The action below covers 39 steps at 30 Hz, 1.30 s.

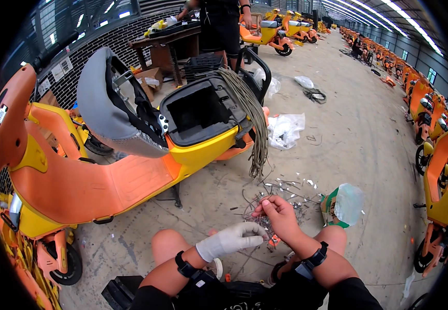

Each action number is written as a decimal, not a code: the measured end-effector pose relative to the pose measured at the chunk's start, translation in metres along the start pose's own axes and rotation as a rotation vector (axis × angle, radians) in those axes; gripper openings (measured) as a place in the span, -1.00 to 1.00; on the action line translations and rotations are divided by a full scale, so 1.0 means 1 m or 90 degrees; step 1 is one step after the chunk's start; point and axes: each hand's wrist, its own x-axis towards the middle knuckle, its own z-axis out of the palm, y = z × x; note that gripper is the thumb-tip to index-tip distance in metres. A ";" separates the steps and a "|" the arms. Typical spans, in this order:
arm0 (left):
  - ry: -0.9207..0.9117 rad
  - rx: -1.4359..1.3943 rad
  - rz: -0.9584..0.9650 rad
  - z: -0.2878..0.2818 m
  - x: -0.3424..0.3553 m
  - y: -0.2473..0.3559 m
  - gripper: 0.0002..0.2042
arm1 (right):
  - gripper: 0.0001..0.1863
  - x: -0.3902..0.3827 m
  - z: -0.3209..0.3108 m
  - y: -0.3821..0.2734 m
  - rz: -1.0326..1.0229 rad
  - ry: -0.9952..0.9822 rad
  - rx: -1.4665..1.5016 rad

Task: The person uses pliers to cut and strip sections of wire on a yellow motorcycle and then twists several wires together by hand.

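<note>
My left hand (230, 241), in a white glove, is held above my lap. Its fingers curve to the right with the thumb apart, and I see nothing in it. Bare and a little farther off, my right hand (279, 213) has thumb and forefinger pressed together; whatever is between them is too small to make out. Below and beyond the hands, a litter of dark wire scraps (286, 191) and white bits is spread on the floor. A small orange piece (274, 241) shows between my hands.
An orange and yellow scooter (105, 181) stands ahead on the left, its grey seat (105, 103) raised. A bundle of long cables (249, 113) hangs over its rear. At right sits a green box with clear plastic (349, 205). A person (219, 26) stands behind the scooter.
</note>
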 end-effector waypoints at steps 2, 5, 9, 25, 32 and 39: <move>0.011 0.032 0.083 0.003 0.002 0.000 -0.71 | -0.80 0.000 0.000 0.001 -0.002 -0.008 -0.015; 0.136 -0.048 0.103 0.012 -0.006 0.020 -0.72 | -0.80 -0.002 0.005 -0.008 0.033 -0.002 -0.063; 0.134 -0.125 0.093 0.006 -0.001 0.009 -0.72 | -0.78 0.000 0.000 0.001 0.032 -0.022 -0.051; 0.224 0.062 0.026 0.003 0.007 -0.018 -0.75 | -0.76 0.029 -0.024 0.010 0.148 0.100 0.513; 0.250 0.141 0.002 0.007 0.012 -0.021 -0.70 | -0.76 0.040 -0.040 0.004 0.146 0.123 0.550; 0.235 0.193 -0.008 0.010 0.002 -0.002 -0.69 | -0.77 0.039 -0.047 -0.003 0.171 0.097 0.575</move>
